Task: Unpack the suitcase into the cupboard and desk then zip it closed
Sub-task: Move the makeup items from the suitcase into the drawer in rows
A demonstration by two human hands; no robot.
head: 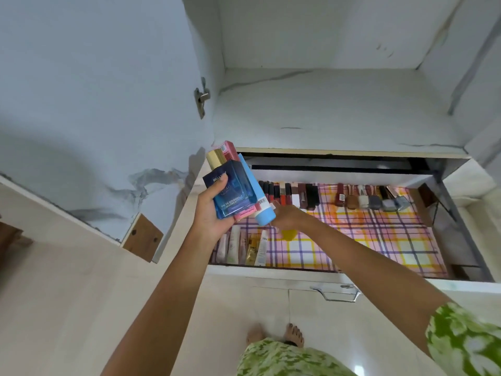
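Your left hand [214,213] clutches cologne box [230,191] and blue tube [260,202]; your right hand [284,215], grip hidden, reaches into the drawer's [271,270] front-left corner; place toiletries next.

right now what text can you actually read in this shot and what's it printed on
"BELLA": top of the blue cologne box held in the left hand; the rest of that word is covered by the thumb.
"EAU DE COLOGNE": lower on the same box.
Barcodes on the blue tube and pink box: digits too small to read.
Labels on the tubes and bottles in the drawer: too blurred.
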